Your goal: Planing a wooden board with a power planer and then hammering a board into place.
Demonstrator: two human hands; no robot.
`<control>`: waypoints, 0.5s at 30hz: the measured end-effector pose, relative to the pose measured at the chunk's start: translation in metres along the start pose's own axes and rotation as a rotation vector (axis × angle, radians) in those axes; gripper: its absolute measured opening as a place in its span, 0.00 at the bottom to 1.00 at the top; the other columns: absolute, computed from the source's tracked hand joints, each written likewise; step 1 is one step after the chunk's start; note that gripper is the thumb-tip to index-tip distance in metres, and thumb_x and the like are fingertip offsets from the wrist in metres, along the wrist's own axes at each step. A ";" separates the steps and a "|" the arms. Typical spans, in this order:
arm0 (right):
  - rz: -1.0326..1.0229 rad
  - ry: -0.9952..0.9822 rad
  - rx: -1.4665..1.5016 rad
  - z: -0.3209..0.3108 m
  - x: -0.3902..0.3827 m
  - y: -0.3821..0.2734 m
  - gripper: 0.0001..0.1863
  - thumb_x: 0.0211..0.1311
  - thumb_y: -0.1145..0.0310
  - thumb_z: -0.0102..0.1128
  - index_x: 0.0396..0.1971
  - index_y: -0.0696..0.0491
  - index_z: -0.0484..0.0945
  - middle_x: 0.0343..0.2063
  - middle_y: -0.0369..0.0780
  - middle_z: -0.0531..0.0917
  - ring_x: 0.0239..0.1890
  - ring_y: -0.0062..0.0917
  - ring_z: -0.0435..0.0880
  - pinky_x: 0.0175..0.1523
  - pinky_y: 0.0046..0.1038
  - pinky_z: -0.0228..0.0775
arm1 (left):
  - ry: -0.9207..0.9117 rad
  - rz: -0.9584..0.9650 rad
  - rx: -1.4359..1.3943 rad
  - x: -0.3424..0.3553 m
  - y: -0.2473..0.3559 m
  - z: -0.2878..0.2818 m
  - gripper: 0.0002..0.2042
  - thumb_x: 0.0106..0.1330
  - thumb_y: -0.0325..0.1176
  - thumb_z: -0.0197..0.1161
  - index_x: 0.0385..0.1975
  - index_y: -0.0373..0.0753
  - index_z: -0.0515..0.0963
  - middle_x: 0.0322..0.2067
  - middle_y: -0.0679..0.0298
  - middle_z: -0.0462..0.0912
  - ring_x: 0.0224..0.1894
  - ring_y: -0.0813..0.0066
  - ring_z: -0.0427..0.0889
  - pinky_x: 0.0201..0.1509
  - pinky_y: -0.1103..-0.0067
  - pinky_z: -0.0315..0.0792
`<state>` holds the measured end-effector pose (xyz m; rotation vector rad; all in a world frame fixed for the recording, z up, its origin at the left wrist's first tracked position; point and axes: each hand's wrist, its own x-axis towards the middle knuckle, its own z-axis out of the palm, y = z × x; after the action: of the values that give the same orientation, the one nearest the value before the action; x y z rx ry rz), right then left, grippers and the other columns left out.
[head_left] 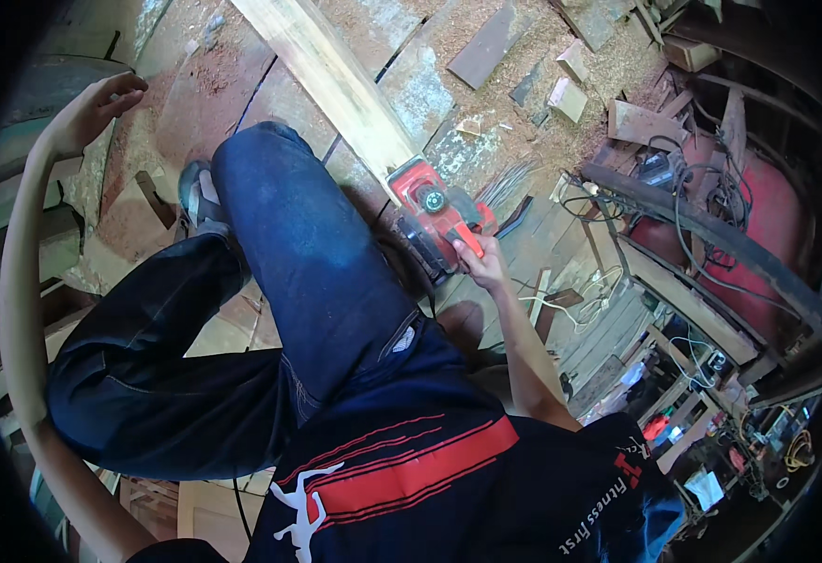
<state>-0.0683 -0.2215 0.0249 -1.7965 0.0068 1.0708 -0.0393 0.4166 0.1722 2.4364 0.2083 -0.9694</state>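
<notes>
A long pale board [327, 84] lies along the floor, angled from the upper left toward the middle. On its near end sits a red and black electric planer [430, 202] with a knob on top, and my right hand [477, 258] is closed round its orange rear handle. My left hand [97, 117] is raised at the far left, away from the board, its fingers loosely bent and apart with nothing in them. My bent legs in dark jeans [289, 244] are beside the board, one sandalled foot showing at the left.
Wood offcuts [481, 47] and sawdust litter the plank floor beyond the planer. At the right are a red machine body [763, 253], a dark metal beam, tangled cords [594, 291] and assorted clutter [707, 479]. Curved dark wooden pieces line the left edge.
</notes>
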 end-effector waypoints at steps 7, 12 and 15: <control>-0.002 0.016 -0.059 0.003 0.005 -0.019 0.16 0.64 0.63 0.58 0.18 0.56 0.74 0.12 0.31 0.73 0.15 0.13 0.71 0.20 0.20 0.61 | 0.006 -0.025 -0.033 0.011 -0.013 0.009 0.19 0.71 0.44 0.51 0.53 0.36 0.71 0.46 0.60 0.78 0.49 0.72 0.76 0.55 0.76 0.69; -0.078 0.010 -0.054 0.014 0.015 -0.019 0.18 0.67 0.64 0.51 0.17 0.56 0.72 0.10 0.31 0.71 0.13 0.13 0.67 0.19 0.20 0.56 | 0.013 -0.037 -0.035 0.001 -0.016 0.005 0.21 0.71 0.47 0.50 0.53 0.36 0.71 0.47 0.59 0.77 0.51 0.70 0.75 0.57 0.75 0.68; -0.083 0.015 -0.046 0.010 0.016 -0.015 0.17 0.66 0.64 0.54 0.18 0.56 0.73 0.11 0.31 0.71 0.14 0.12 0.67 0.20 0.20 0.58 | 0.011 -0.013 -0.088 0.007 -0.014 0.013 0.22 0.71 0.48 0.50 0.53 0.36 0.71 0.47 0.59 0.78 0.50 0.70 0.75 0.57 0.75 0.68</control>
<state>-0.0584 -0.1993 0.0240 -1.8299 -0.0834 1.0057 -0.0461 0.4220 0.1534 2.3636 0.2652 -0.9332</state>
